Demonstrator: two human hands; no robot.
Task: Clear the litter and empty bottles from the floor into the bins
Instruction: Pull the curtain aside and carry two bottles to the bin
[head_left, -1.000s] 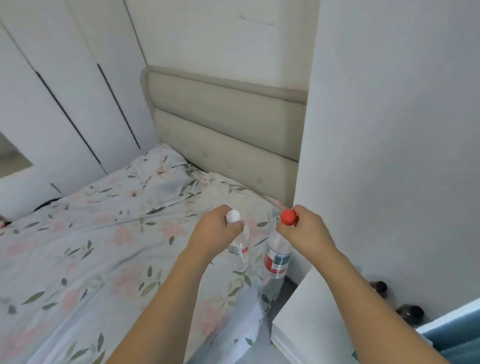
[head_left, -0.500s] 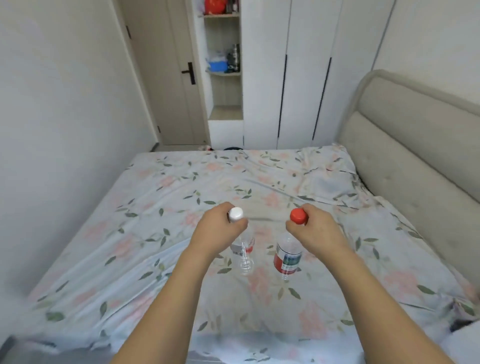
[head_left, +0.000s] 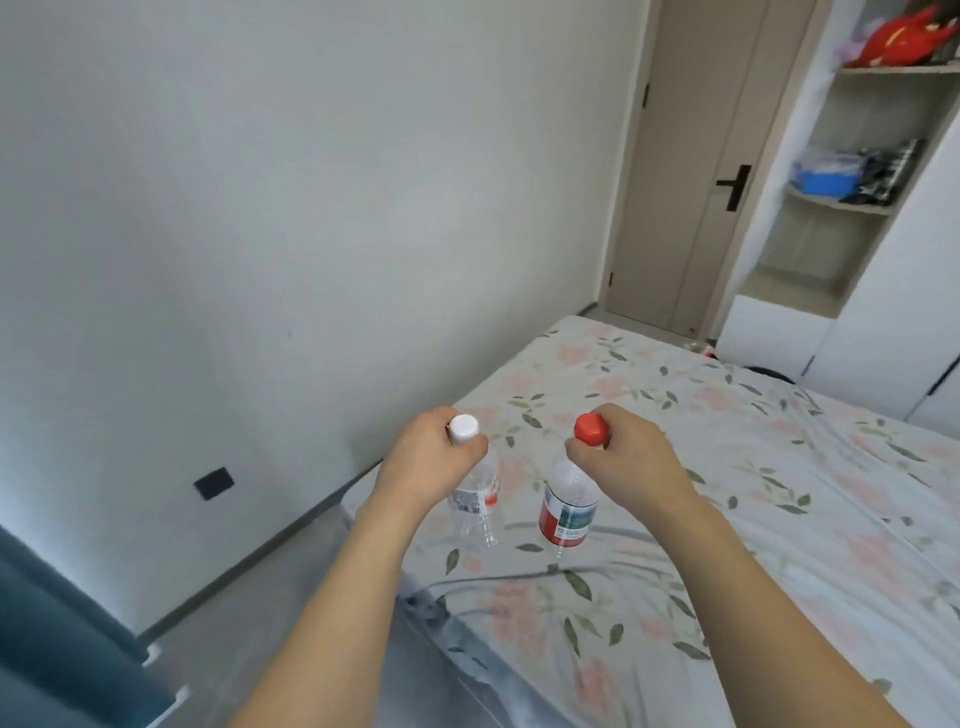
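Note:
My left hand grips the neck of a clear empty bottle with a white cap, which hangs down from my fingers. My right hand grips the neck of a second clear bottle with a red cap and a red label, also hanging. Both bottles are held side by side in front of me, above the corner of the bed. No bin is in view.
A bed with a floral sheet fills the right half. A strip of grey floor runs between the bed and the left wall. A closed door and open shelves stand at the far end. A blue curtain hangs at lower left.
The view has swung left, from the headboard across the bed to the left wall and door. Both hands keep the same hold on the bottles in front of me.

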